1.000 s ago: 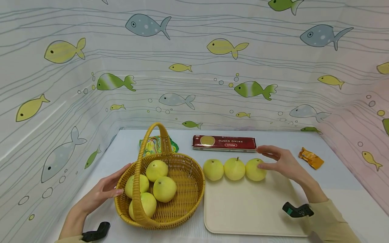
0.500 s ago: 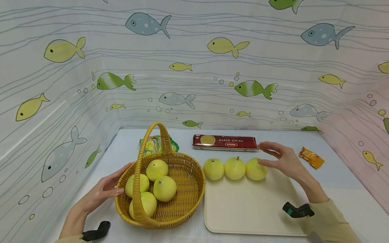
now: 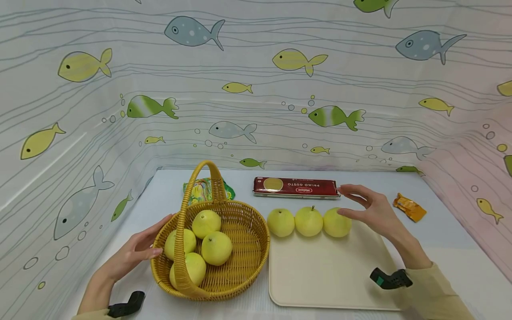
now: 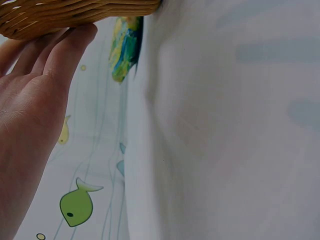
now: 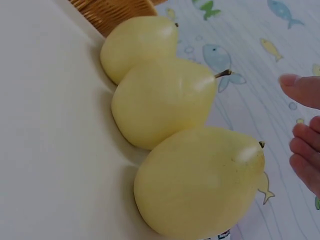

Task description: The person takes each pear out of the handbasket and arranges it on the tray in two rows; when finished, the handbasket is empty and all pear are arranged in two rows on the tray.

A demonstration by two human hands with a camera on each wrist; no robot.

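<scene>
A wicker basket (image 3: 248,249) with a tall handle stands left of centre, holding several pale yellow pears (image 3: 217,249). My left hand (image 3: 130,255) rests against its left side, thumb by the rim and fingers extended along the outer wall. In the left wrist view, the fingertips meet the basket's wicker (image 4: 75,15). Three more pears (image 3: 309,221) form a row along the far edge of a cream tray (image 3: 328,275). Beside the rightmost pear (image 5: 200,185), my right hand (image 3: 374,211) hovers with thumb and fingers spread, nothing between them.
Behind the pears lies a dark red spaghetti pack (image 3: 296,188). A green and yellow packet (image 3: 204,190) is partly hidden by the basket handle. An orange wrapper (image 3: 410,207) lies at the right. Fish-printed sheeting (image 3: 272,111) walls the white table at the back and sides.
My right hand has risen slightly, its thumb shifting from the front of the rightmost pear to its upper edge. My left hand, the basket and the pears stay put.
</scene>
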